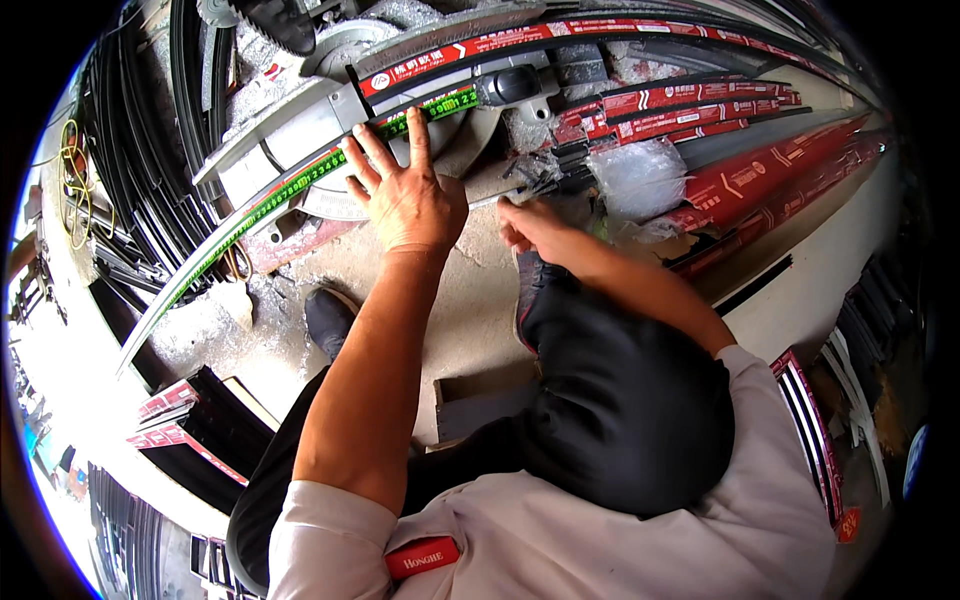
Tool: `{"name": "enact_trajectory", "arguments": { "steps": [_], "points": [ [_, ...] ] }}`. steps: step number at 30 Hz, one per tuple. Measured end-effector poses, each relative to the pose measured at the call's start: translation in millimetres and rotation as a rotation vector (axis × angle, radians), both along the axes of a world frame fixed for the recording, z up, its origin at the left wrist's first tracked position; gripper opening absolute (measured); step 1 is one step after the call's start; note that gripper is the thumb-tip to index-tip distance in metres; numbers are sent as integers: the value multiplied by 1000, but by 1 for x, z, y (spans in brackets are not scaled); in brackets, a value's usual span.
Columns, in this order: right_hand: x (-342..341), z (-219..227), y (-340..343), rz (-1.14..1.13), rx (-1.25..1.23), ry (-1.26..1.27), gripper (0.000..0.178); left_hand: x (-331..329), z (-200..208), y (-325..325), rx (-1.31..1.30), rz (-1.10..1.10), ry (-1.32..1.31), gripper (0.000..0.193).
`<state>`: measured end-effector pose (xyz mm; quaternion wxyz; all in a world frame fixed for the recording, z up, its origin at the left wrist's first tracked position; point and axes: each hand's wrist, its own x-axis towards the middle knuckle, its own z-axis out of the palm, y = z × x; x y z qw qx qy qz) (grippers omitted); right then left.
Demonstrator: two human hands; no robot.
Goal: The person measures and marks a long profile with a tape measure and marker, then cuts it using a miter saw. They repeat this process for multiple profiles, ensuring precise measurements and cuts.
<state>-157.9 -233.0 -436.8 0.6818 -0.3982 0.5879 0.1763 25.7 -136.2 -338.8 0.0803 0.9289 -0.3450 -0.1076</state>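
Note:
My left hand (412, 200) reaches forward with its fingers spread. Its fingertips rest on a green measuring strip (290, 188) with dark markings, which lies along a long profile bar. The strip curves from the lower left up to a black rounded piece (512, 86). Beneath them is the grey metal base of a saw (330, 203), with a round, graduated plate. My right hand (535, 230) is beside my raised knee, its fingers curled together. A thin light line shows at its fingertips, too small to name.
A toothed saw blade (280, 25) stands at the top. Red-wrapped profiles (770, 175) and a clear plastic bundle (640, 180) lie at the right. Long black strips (130, 130) fill the left side. Another stack of profiles (205, 425) sits at lower left.

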Motion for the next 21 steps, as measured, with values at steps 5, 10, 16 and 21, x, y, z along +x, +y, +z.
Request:
{"name": "enact_trajectory", "arguments": {
  "steps": [5,10,16,21],
  "points": [
    [8,-18,3,-153,36,10,25,1,-3,1,12,-16,-43,99],
    [9,-31,4,-220,35,11,19,0,-2,1,-1,-16,-30,96],
    [15,-20,4,-230,-1,17,22,1,-4,1,19,-14,-36,97],
    [15,8,-10,-298,-49,-97,26,1,-3,2,5,-11,-27,98]
  ]
}}
